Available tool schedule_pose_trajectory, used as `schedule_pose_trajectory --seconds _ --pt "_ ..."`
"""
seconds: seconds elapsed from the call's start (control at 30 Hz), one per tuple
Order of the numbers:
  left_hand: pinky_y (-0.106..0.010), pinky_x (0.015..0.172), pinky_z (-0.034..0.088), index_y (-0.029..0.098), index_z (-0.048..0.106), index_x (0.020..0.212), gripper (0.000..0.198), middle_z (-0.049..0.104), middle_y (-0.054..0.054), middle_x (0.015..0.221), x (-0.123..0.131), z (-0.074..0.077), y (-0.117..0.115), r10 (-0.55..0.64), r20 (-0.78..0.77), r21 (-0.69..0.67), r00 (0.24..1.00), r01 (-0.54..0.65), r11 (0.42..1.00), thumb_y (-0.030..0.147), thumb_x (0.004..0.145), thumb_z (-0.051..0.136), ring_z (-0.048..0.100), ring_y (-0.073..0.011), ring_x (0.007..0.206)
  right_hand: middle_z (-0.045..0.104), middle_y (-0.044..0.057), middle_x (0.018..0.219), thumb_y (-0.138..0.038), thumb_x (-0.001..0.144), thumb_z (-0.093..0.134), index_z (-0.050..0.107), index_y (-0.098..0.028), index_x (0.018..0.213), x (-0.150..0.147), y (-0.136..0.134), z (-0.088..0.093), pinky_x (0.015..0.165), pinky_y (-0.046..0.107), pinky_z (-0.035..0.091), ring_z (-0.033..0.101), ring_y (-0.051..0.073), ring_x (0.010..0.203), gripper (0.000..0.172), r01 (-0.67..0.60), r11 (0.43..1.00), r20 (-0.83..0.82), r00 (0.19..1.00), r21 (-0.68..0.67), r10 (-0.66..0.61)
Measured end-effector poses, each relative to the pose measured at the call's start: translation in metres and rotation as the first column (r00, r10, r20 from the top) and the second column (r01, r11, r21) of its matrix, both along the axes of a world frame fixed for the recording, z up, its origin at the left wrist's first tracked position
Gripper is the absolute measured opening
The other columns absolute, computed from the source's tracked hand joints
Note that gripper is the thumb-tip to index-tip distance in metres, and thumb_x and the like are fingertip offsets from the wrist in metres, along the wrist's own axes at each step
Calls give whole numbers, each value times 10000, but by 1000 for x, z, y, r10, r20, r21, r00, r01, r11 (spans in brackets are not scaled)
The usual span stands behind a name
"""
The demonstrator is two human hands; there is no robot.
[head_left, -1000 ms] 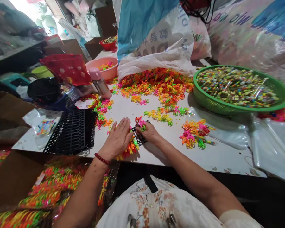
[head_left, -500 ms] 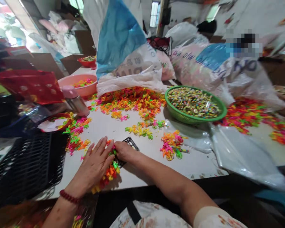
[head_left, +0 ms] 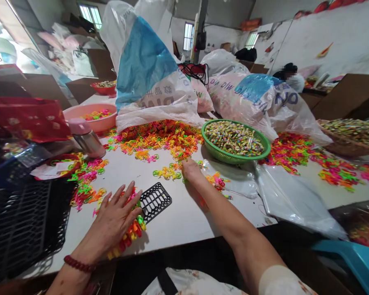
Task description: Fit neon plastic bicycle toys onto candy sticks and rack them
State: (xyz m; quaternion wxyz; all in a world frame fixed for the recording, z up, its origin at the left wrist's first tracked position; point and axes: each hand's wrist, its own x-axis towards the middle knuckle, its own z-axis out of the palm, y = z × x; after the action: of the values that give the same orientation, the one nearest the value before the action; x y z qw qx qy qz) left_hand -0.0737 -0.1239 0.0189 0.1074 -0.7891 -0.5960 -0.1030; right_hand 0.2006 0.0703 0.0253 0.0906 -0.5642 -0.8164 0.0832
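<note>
My left hand [head_left: 118, 213] lies with fingers spread over a row of bright plastic toy pieces [head_left: 131, 231] at the table's front edge. These pieces cover the left part of a black plastic grid rack [head_left: 156, 203], whose right part shows bare slots. Farther out, my right hand [head_left: 192, 170] has its fingers curled together at a small cluster of yellow and green toy pieces [head_left: 167, 172]. Its fingertips are hidden, so what they grip is not clear. Another cluster of toy pieces [head_left: 217, 180] lies partly behind my right forearm.
A large heap of toy pieces [head_left: 160, 137] spills from a white-and-blue sack [head_left: 147, 61]. A green basket [head_left: 260, 155] of small wrapped items stands to the right, near clear plastic bags [head_left: 290, 196]. Black racks [head_left: 21, 221], a flask [head_left: 90, 141] and a pink basin [head_left: 103, 123] are left.
My right hand has left the rack beside my left hand and moved forward and right to the loose toy pieces. My left hand remains over the row. The view has shifted right.
</note>
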Motion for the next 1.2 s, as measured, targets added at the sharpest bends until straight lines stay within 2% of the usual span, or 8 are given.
schedule_pose_trajectory --seconds 0.13,0.27,0.37,0.47,0.57,0.73,0.87,1.2 --pt "-543 1132 238 318 472 1412 490 359 -19 1545 0 0 0 19 -9 -29 1000 -19 999 476 961 361 326 -296 1422 678 118 834 -207 891 525 704 -143 903 1 12 1 731 300 419 594 220 796 191 86 995 72 994 -55 -82" --pt "-538 1121 262 301 459 1420 515 334 -19 1555 1 4 0 18 -28 -58 999 -19 998 508 962 345 322 -293 1424 686 130 905 -427 976 391 690 -164 964 -2 -6 -5 755 314 413 610 223 833 398 135 990 40 990 -30 -133" --pt "-536 1117 274 299 462 1418 521 337 -25 1555 2 6 0 13 -20 -50 1000 -14 999 520 957 356 328 -297 1421 685 108 910 -402 952 449 673 -181 959 4 -24 -13 736 293 404 606 207 828 315 158 987 -11 987 -31 -159" --pt "-536 1115 282 302 460 1418 521 354 -30 1547 2 7 0 9 -7 -39 1000 -9 999 519 951 378 341 -299 1415 679 83 895 -268 907 484 632 -179 980 9 -40 -21 704 279 401 596 183 789 188 189 982 -186 965 -10 -187" --pt "-539 1110 293 303 458 1419 516 365 -36 1541 3 9 -1 5 -8 -45 1000 -5 999 512 953 381 353 -297 1409 670 50 844 -211 833 525 594 -180 968 6 -54 -25 668 272 410 590 168 735 155 194 979 -492 847 -65 -200" --pt "-536 1129 276 276 456 1422 520 368 -72 1539 6 16 -2 7 3 -70 1000 -7 998 500 962 363 337 -283 1421 673 24 849 -220 775 563 615 -182 1054 -14 -76 -23 643 265 440 578 144 667 286 13 980 -746 646 -200 -161" --pt "-556 1134 262 239 437 1432 547 348 -87 1549 8 21 -2 26 3 -138 1000 -25 990 511 971 324 312 -285 1434 639 10 758 -304 819 567 673 -182 853 -31 -91 -17 625 250 426 547 139 667 165 -124 972 -775 626 -200 -80" --pt "-562 1162 189 257 379 1462 525 274 -69 1585 10 32 -2 82 53 -281 995 -64 957 464 992 269 214 -264 1473 571 -18 711 -404 792 647 624 -190 869 -56 -129 -45 610 244 457 517 129 651 229 -413 835 -867 478 -363 -140"
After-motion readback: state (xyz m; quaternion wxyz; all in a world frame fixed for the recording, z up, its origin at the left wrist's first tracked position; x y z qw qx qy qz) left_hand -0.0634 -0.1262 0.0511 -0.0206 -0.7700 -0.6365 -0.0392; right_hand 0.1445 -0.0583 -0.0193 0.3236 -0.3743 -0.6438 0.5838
